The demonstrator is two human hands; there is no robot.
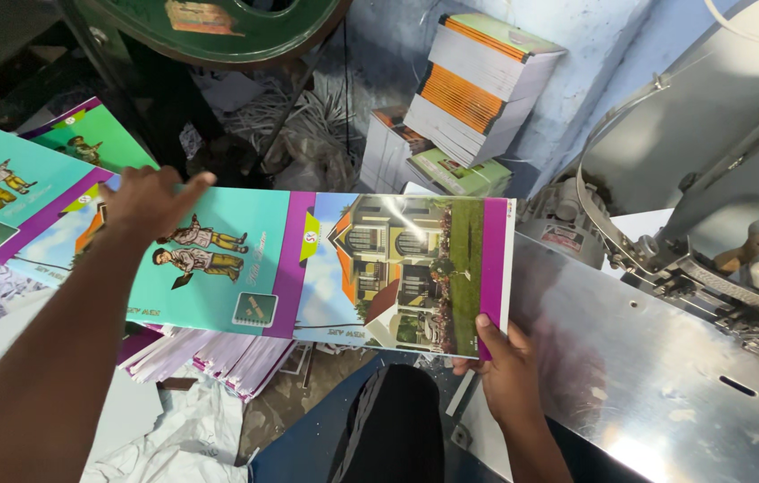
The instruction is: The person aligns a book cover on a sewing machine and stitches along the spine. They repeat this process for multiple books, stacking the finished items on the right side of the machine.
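Glossy opened book cover [326, 264], teal and purple with a house picture, pinched at four o'clock by right hand [506, 367], pressed at ten o'clock under flat, spread left hand [149, 201], above loose pages [210, 353].

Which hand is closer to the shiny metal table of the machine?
The right hand. It grips the open cover sheet at its purple edge, right beside the shiny metal table. The left hand rests far across, on the sheet's teal side.
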